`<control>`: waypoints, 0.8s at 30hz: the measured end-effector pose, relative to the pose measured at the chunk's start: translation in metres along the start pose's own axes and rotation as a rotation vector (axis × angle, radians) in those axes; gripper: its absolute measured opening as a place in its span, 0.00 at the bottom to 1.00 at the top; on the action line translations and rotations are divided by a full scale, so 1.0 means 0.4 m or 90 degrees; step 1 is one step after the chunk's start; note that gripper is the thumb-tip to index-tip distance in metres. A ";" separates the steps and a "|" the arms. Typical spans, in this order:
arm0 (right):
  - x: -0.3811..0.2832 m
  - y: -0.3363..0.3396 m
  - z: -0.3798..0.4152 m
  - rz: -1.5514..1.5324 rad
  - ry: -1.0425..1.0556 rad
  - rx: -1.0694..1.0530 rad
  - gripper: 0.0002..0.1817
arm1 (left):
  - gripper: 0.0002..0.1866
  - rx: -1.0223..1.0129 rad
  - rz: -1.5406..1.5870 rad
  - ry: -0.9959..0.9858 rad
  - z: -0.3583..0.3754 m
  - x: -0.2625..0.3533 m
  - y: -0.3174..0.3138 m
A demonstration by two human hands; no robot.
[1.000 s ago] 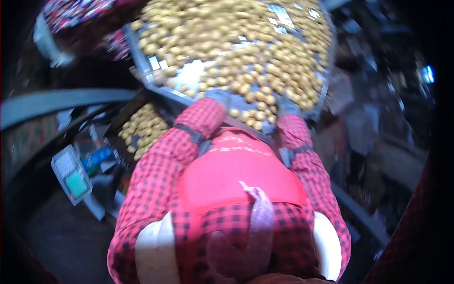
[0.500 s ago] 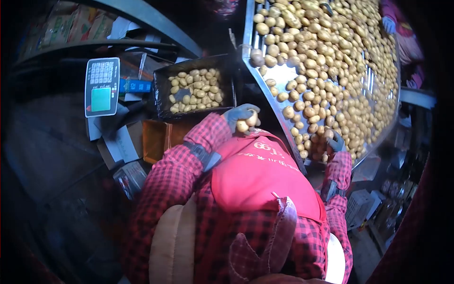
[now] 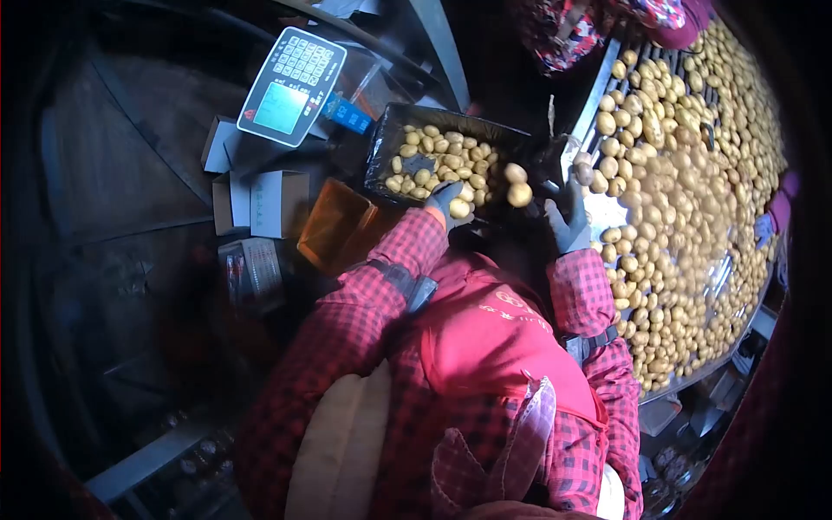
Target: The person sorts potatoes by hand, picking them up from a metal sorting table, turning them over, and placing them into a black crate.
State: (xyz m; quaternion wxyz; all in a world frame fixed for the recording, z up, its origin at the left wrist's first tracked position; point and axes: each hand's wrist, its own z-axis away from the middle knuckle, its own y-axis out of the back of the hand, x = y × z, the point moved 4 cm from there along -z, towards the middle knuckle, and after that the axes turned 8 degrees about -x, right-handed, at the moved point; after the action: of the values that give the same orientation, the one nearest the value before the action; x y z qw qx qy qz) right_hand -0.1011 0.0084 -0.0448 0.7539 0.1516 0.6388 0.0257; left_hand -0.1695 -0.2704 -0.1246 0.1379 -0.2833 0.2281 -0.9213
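My left hand (image 3: 445, 203), in a grey glove, is at the near edge of the black-lined box (image 3: 374, 165), its fingers curled against a potato (image 3: 459, 208). Several potatoes (image 3: 451, 159) lie inside the box, with a dark patch among them. My right hand (image 3: 569, 224), gloved too, is between the box and the metal sorting table (image 3: 598, 95), thumb and fingers apart. Two potatoes (image 3: 518, 184) appear in the air by the box's right side, apart from that hand.
A scale display (image 3: 290, 87) with a lit screen stands beyond the box at left. An orange container (image 3: 336, 227) and a white carton (image 3: 269, 204) lie left of my arm. Potatoes (image 3: 685, 251) cover much of the table. Another person's gloved hand (image 3: 763, 229) is at its far right edge.
My right hand has left the potatoes on the table and swung left towards the box, opening. My left hand has moved with its potatoes to the box's edge. The view has turned right.
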 end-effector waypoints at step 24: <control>0.142 0.078 0.063 0.606 -0.138 0.037 0.49 | 0.39 0.131 -1.445 0.333 -0.320 0.152 0.205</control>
State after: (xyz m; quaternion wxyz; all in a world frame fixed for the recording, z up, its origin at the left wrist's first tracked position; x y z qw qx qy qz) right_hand -0.0614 0.0466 -0.0874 0.7160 0.4495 0.4168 0.3341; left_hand -0.2831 -0.3201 -0.2317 -0.7932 -0.1140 -0.2100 -0.5601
